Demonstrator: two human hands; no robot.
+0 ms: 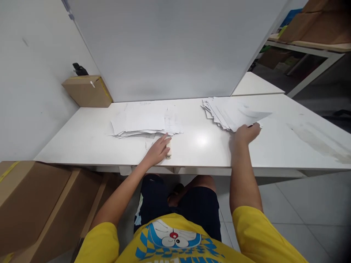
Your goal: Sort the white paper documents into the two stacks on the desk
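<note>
A loose pile of white papers (145, 120) lies on the left half of the white table, its near edges uneven. My left hand (157, 151) rests just in front of that pile, fingers stretched out and touching a small cream-coloured block-like object (169, 148), whose kind I cannot make out. On the right is a fanned stack of papers (227, 113). At its near edge my right hand (247, 133) is closed on a sheet of paper (255, 117) with a raised right corner. A small dark spot shows by these fingers, too small to name.
The white table (203, 153) runs across in front of me, against a tall grey-white panel (175, 47). A cardboard box (89, 91) stands at the back left, with larger boxes (35, 204) below left. A greyish smear (320, 140) marks the right side.
</note>
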